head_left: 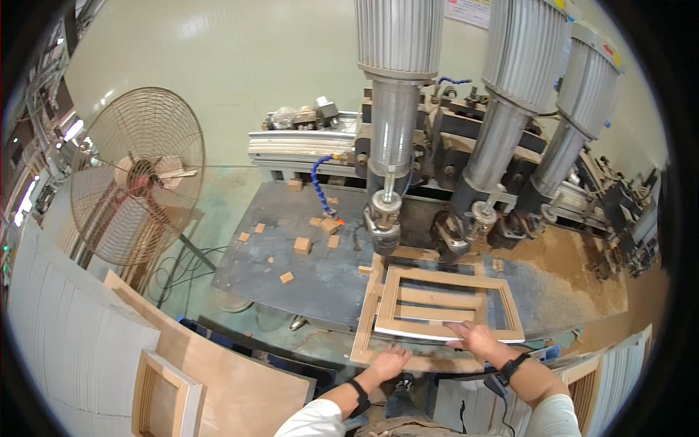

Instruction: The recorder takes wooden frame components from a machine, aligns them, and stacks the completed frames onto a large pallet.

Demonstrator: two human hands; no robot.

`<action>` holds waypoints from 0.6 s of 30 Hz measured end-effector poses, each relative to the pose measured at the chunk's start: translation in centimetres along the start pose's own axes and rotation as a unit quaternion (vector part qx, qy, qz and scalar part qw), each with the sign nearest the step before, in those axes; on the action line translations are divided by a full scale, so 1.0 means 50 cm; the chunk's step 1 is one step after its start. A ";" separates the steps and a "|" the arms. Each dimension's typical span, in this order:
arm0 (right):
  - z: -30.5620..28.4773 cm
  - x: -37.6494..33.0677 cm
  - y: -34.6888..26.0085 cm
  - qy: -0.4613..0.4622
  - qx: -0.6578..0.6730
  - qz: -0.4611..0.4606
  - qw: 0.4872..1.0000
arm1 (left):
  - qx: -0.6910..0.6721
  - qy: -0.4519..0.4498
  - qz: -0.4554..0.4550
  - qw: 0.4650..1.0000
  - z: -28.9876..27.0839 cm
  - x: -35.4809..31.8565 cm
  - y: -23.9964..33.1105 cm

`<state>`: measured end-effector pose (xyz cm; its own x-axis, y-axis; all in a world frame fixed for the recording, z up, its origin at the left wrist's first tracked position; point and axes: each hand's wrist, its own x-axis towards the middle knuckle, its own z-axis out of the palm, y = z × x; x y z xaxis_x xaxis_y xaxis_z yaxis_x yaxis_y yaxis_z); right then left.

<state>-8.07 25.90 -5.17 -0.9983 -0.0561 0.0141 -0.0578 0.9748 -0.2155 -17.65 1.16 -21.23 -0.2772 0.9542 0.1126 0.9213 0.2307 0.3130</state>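
Two rectangular wooden frames lie one partly over the other at the near edge of the table, under the machine. My right hand [475,339] is closed on the near rail of the upper frame [437,277], which has a white outer edge. My left hand [392,362] grips the near rail of the lower frame [362,347], left of my right hand; its fingertips are partly hidden. The lower frame sticks out to the left and toward me, and the upper one covers part of it.
Three upright motors with metal spindle heads [384,218] stand over the dark table [255,218]. Small wooden blocks [302,245] lie at left beside a blue hose [317,178]; sawdust [557,255] covers the right. A caged fan [138,178] and stacked panels [73,320] stand left.
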 end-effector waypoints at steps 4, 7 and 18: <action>0.128 0.070 0.044 0.047 -0.009 0.013 0.999 | -0.087 -0.095 -0.017 0.992 -0.176 -0.135 0.031; 0.200 0.112 0.076 0.025 0.018 0.039 0.999 | -0.075 -0.109 -0.062 0.989 -0.306 -0.256 0.047; 0.299 0.154 0.126 0.086 -0.007 0.014 0.996 | 0.131 0.050 -0.536 0.833 -0.457 -0.858 0.193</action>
<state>-16.14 28.36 -21.02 -0.9844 0.0087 0.1758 -0.0280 0.9783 -0.2052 -3.11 -41.92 -1.50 -0.9875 0.1563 -0.0177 0.1548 0.9855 0.0689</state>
